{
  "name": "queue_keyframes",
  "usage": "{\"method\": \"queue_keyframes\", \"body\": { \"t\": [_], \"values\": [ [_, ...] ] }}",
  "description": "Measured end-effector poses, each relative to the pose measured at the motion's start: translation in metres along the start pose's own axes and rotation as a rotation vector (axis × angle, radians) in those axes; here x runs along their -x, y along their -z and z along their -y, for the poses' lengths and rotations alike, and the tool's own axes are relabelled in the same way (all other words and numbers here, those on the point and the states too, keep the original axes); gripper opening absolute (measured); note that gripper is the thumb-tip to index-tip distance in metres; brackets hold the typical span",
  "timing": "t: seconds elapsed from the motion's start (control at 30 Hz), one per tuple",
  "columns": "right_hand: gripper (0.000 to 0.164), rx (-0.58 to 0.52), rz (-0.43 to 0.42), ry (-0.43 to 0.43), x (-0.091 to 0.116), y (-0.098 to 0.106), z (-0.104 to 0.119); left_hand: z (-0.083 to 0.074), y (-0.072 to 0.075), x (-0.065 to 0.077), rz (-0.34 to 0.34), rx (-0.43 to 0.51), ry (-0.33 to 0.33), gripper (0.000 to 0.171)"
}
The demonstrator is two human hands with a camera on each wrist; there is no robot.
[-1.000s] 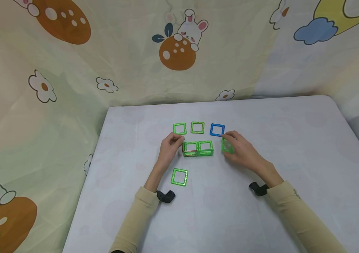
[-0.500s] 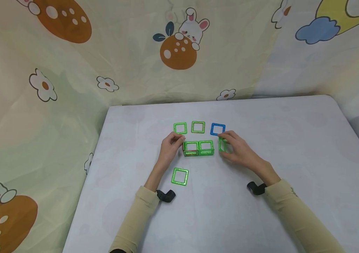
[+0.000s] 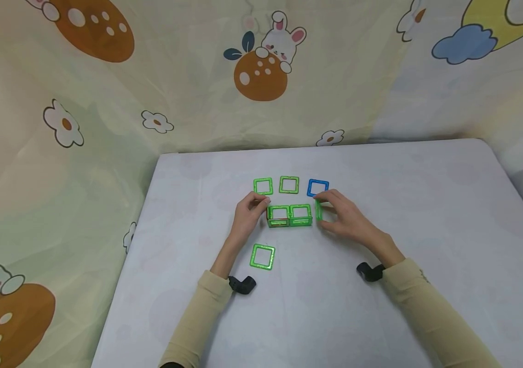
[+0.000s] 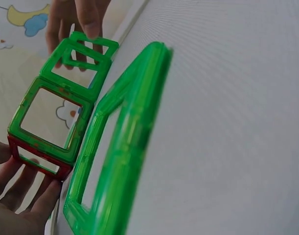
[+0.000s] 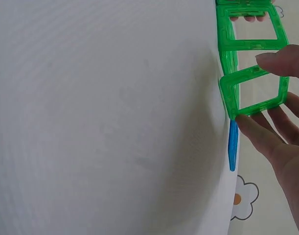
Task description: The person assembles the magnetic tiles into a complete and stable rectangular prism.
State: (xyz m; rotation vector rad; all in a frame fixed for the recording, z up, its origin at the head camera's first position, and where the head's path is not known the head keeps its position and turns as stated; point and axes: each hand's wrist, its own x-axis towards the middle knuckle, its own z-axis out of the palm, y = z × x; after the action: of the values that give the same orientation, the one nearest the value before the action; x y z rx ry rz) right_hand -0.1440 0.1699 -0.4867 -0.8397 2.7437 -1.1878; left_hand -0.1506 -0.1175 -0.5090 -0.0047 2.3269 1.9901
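Note:
My left hand point(image 3: 245, 217) holds the left end of a low green box of square magnetic tiles point(image 3: 300, 222). In the left wrist view, its fingers and thumb lie around a red tile point(image 4: 65, 171) that forms that end. My right hand point(image 3: 346, 217) pinches a green square magnetic tile point(image 3: 318, 210) between thumb and fingers. That tile stands on edge a little to the right of the box's right end. In the right wrist view, the held tile point(image 5: 228, 93) is tilted against the box's frames point(image 5: 252, 45).
Behind the box lie two green tiles point(image 3: 263, 179) and a blue tile point(image 3: 318, 181) in a row. Another green tile point(image 3: 264, 246) lies flat in front, between the forearms. A white cloth covers the table point(image 3: 450, 204), with a printed curtain point(image 3: 197, 92) behind it.
My right hand has moved left with the green tile, bringing it nearer the box and turning it edge-on to the head view. The left hand keeps its place at the box.

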Motion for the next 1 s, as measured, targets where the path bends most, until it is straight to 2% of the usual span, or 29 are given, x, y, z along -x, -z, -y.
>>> {"method": "queue_keyframes", "body": {
  "t": [0.67, 1.0],
  "values": [
    [0.065, -0.232, 0.08, -0.097, -0.0079, -0.0001, -0.0054, 0.0013, 0.0005, 0.0001, 0.0, 0.006, 0.002, 0.02],
    [0.068, -0.224, 0.08, -0.096, -0.0097, -0.0032, -0.0041, 0.0014, 0.0006, -0.0002, -0.001, 0.011, 0.001, 0.021]
  ]
}}
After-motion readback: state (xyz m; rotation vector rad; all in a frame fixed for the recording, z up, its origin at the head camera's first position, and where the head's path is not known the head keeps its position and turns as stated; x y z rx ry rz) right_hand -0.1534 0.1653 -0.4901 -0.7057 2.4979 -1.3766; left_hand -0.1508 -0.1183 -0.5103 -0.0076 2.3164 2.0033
